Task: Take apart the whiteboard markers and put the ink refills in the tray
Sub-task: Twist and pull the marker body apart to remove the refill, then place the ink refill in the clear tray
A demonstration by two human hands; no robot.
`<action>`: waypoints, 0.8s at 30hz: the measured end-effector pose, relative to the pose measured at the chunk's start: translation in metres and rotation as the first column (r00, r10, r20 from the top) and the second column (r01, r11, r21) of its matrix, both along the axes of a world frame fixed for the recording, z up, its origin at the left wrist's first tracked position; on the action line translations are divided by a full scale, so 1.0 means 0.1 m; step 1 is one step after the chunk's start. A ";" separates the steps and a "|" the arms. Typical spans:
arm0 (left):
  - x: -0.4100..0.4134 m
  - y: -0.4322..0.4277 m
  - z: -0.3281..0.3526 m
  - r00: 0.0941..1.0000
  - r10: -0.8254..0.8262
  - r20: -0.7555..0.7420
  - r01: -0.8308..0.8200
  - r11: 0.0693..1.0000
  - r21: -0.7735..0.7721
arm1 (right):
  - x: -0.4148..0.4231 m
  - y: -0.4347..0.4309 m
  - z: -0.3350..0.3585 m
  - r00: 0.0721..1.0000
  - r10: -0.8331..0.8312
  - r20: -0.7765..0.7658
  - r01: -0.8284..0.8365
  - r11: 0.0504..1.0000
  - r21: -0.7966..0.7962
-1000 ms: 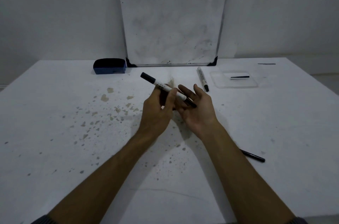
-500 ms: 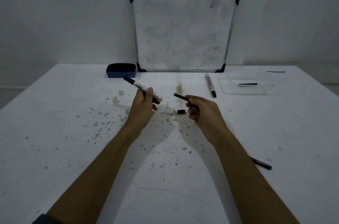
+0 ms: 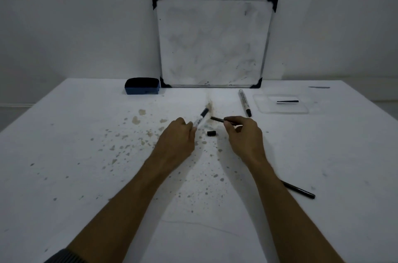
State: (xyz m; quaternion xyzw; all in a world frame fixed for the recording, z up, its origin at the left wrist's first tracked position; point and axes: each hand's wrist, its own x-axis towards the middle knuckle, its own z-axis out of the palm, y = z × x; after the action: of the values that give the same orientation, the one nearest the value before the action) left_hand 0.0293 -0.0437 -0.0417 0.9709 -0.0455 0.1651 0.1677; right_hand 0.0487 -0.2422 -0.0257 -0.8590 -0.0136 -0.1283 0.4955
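Right hand (image 3: 244, 133) pinches thin black ink refill (image 3: 219, 120), tip pointing left, held just above table (image 3: 64, 155). Left hand (image 3: 176, 140) closed around marker body (image 3: 200, 118): white barrel, dark end angled up-right, close to refill tip, not touching. Small black end cap (image 3: 211, 133) lies on table between hands. Second marker (image 3: 244, 102), white with black cap, lies beyond right hand. Clear tray (image 3: 260, 106) at far right holds one black refill (image 3: 287, 101). Another thin black stick (image 3: 299, 191) near right forearm. Blue eraser (image 3: 142, 86) and whiteboard (image 3: 213, 43) at back.
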 end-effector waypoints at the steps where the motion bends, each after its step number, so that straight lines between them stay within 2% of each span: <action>1: 0.01 -0.01 -0.04 1.000 0.000 0.007 0.000 1.000 0.017 | -0.01 0.00 -0.02 1.000 -0.001 0.022 0.003 0.999 -0.049; 4: 0.03 -0.05 -0.09 1.000 0.012 0.021 -0.013 0.999 0.047 | -0.04 0.01 -0.04 0.999 -0.001 0.036 0.006 0.988 -0.156; 10: -0.08 -0.18 0.05 0.996 0.067 0.062 -0.070 0.996 0.055 | -0.18 -0.19 0.22 0.998 -0.052 0.027 0.056 0.982 -0.182; 12: -0.07 -0.33 0.15 0.996 0.007 0.087 -0.009 1.000 0.017 | -0.29 -0.35 0.33 0.995 -0.080 0.064 0.089 0.984 -0.157; 15: 0.06 -0.70 0.27 0.980 -0.163 0.111 0.167 0.985 -0.030 | -0.38 -0.70 0.41 0.988 -0.130 0.082 0.138 0.985 -0.103; 21: 0.49 -1.64 0.27 0.921 -0.385 0.065 0.390 0.909 -0.145 | -0.32 -1.45 0.42 0.974 -0.218 0.057 0.222 0.972 -0.076; 24: 0.54 -1.89 0.10 0.890 -0.455 0.029 0.450 0.868 -0.210 | -0.17 -1.72 0.48 0.974 -0.222 0.045 0.226 0.969 -0.104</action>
State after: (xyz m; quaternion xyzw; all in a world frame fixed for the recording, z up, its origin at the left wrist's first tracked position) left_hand 0.0829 -0.2324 -0.0316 0.9115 -0.2521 0.1146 0.3042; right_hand 0.0313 -0.4145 0.0220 -0.8785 0.0682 -0.1968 0.4300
